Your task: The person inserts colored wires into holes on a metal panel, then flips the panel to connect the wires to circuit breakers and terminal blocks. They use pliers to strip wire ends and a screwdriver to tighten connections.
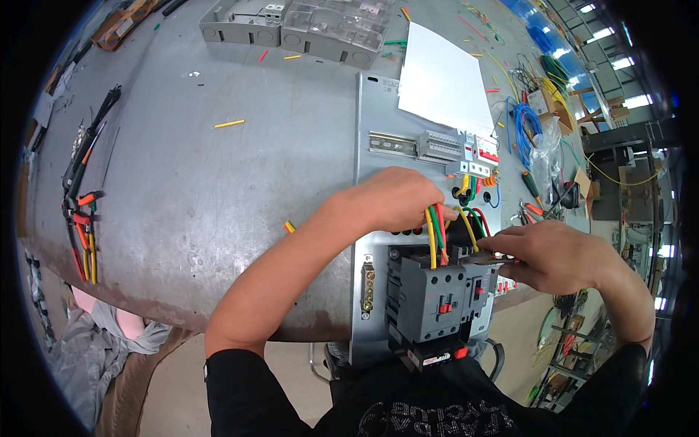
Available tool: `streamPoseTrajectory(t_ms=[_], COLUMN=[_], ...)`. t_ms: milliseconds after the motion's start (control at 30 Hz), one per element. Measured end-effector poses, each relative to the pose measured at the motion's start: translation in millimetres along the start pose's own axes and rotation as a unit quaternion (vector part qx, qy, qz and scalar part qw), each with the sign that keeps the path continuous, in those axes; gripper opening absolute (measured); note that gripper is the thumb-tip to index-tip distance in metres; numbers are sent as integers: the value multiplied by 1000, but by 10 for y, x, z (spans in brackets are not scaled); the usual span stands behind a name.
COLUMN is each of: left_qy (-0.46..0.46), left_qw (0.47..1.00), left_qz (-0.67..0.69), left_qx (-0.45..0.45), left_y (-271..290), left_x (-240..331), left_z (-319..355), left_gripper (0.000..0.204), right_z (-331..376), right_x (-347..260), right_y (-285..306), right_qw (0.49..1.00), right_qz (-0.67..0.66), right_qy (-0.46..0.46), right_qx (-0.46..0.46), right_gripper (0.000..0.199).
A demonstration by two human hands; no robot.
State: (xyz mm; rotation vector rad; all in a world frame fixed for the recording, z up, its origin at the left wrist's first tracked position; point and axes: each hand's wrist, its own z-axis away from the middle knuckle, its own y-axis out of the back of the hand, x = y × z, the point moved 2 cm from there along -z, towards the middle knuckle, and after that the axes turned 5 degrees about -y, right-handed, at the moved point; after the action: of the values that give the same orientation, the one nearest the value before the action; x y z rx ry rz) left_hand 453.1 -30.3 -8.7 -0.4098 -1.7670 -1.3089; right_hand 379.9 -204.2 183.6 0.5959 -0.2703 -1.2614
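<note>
My left hand is closed around a bundle of yellow, green and red wires. Their lower ends hang at the top of a dark grey contactor on a metal mounting plate. From the right, my right hand grips a metal-tipped hand tool, its tip close to the wires. The fingers hide most of that tool, so its exact kind does not show. Behind the hands, a red-switched circuit breaker and a grey terminal block sit on a rail.
A white sheet lies over the plate's far end. Grey boxes with clear lids stand at the back. Pliers with red handles and other tools lie at the left. Coiled blue wire and a screwdriver are at the right.
</note>
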Motion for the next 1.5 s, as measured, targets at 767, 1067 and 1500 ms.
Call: streamPoseTrajectory(t_ms=[767,1067,1500], left_qy=[-22,-24,-103], left_qw=[999,947,905], left_qz=[32,311,322], left_qx=[-2,-80,-258], left_y=[6,405,271], left_x=[-54,-11,-91], left_z=[50,336,-147], left_gripper=[28,45,27], right_z=[-28,127,114], right_x=[120,207,50], right_y=[26,-115,-68], right_qw=[998,998,997], right_qz=[-44,-67,-50], right_qy=[40,13,-48], right_qx=[-20,7,-24], right_gripper=[44,38,44])
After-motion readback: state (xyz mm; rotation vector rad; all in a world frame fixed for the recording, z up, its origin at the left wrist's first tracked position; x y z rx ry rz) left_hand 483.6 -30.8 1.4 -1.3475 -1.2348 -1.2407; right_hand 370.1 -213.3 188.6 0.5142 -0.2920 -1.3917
